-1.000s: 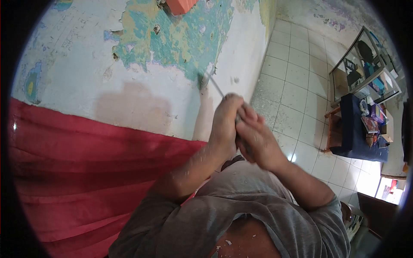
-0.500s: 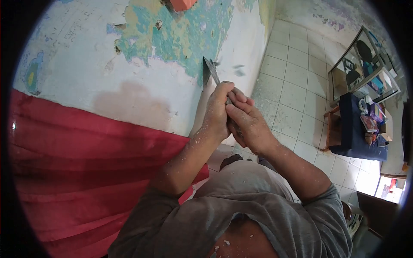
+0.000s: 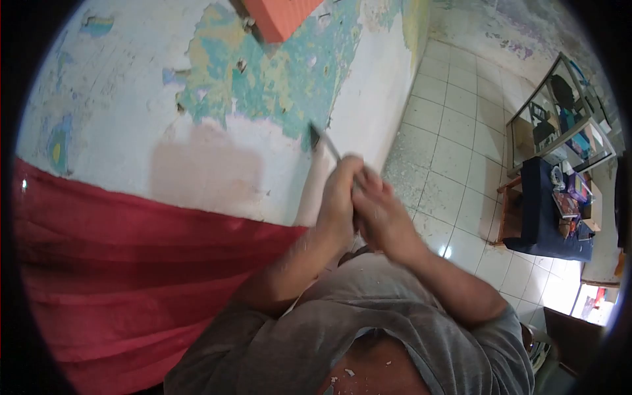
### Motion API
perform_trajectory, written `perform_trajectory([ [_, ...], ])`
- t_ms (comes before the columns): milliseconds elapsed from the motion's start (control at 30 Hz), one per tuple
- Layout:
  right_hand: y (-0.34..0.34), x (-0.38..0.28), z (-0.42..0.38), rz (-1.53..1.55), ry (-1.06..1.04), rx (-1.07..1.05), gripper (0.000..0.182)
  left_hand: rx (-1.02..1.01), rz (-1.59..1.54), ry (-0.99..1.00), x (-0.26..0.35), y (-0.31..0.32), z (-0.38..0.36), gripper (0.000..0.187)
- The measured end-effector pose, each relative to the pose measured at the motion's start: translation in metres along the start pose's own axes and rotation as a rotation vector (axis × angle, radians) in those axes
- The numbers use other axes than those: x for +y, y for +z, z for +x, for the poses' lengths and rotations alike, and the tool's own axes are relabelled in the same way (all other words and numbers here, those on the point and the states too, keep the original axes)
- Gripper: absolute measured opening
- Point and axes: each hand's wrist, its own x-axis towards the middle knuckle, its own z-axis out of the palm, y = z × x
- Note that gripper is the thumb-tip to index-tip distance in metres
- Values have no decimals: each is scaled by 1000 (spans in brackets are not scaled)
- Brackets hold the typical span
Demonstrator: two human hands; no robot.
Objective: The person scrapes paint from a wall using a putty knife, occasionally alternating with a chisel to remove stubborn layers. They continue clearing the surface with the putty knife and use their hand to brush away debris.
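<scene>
My left hand (image 3: 340,201) is closed round the handle of a scraper (image 3: 327,143), its thumb side toward the blade. Pressed against it from the right, my right hand (image 3: 385,220) wraps the same handle, most of which is hidden between the palms. The narrow blade points up and left, its tip at the lower edge of a patch of peeling green and yellow paint (image 3: 263,85) on the wall (image 3: 112,118). Pale dust and flakes speckle my forearms and shirt.
Red cloth (image 3: 131,257) hangs along the lower wall at left. An orange block-like object (image 3: 283,16) juts out above. Tiled floor (image 3: 438,161) runs along the right, with a glass display case (image 3: 559,105) and a table under dark cloth (image 3: 536,210) holding various items.
Both hands and the scraper have moved down in view, blurred by motion. The wall and the orange object also sit lower, so my head has shifted too.
</scene>
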Motion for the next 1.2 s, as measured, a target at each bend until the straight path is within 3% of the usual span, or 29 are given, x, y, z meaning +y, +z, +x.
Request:
perform_trajectory([
  [33, -2, 17, 18, -153, -188, 18, 53, 12, -93, -12, -5, -10, 26, 25],
  [67, -10, 22, 39, -165, -131, -38, 48, 39, -29, -79, 5, -5, 43, 32],
  [100, -5, 13, 62, -180, -237, 25, 46, 55, 34, -137, 15, 3, 54, 40],
  [167, -18, -12, 47, 372, 133, 35, 51, 21, -41, -132, 8, 11, 57, 35],
  [233, -28, -26, 23, 376, 150, -20, 54, 5, -118, -139, -2, 7, 48, 36],
  [300, -45, -22, 3, 374, 170, -81, 60, 57, 387, 98, -12, 2, 33, 51],
  [367, -63, -10, -14, 180, 145, -72, 63, 81, 435, 187, -7, 1, 27, 53],
  [433, -73, -3, -22, 213, 147, -67, 63, 1, 1263, 209, 25, 16, 10, 50],
  [500, -83, -4, -22, 249, 148, -72, 62, 89, 1416, 316, 47, 38, -3, 45],
  [567, -94, -8, -17, 322, 100, -38, 62, 114, 1591, 709, 70, 50, -8, 43],
  [600, -97, -13, -15, 327, 57, -54, 61, 145, 1594, 712, 85, 56, -8, 43],
  [667, -98, -10, -9, 347, 29, -77, 60, 350, 1979, 1206, 109, 61, -8, 41],
  [700, -99, -9, -9, 368, 1, -71, 59, 372, 1982, 1197, 111, 56, -7, 41],
  [767, -104, -10, -11, 327, 61, -112, 58, 421, 2307, 996, 104, 37, -3, 40],
  [833, -104, -13, -11, 290, 107, -149, 57, 367, 2304, 904, 74, 18, -11, 39],
  [900, -101, -18, -16, 143, 52, -164, 51, 197, 2271, 678, 48, 3, -22, 40],
  [933, -98, -21, -19, 144, 53, -162, 51, 193, 2271, 677, 40, 3, -30, 40],
  [1000, -93, -30, -22, 179, 11, -207, 41, 52, 1609, 382, 31, 8, -40, 43],
  [1033, -85, -35, -22, 176, 2, -204, 41, 49, 1610, 393, 31, 11, -43, 43],
  [1100, -62, -47, -21, 304, -22, -290, 39, -64, 776, 297, 32, 18, -50, 56],
  [1133, -53, -52, -14, 317, -34, -369, 41, -124, 581, 439, 26, 20, -46, 54],
  [1200, -40, -59, -3, 440, 17, -471, 40, -107, 449, 462, 31, 32, -49, 51],
])
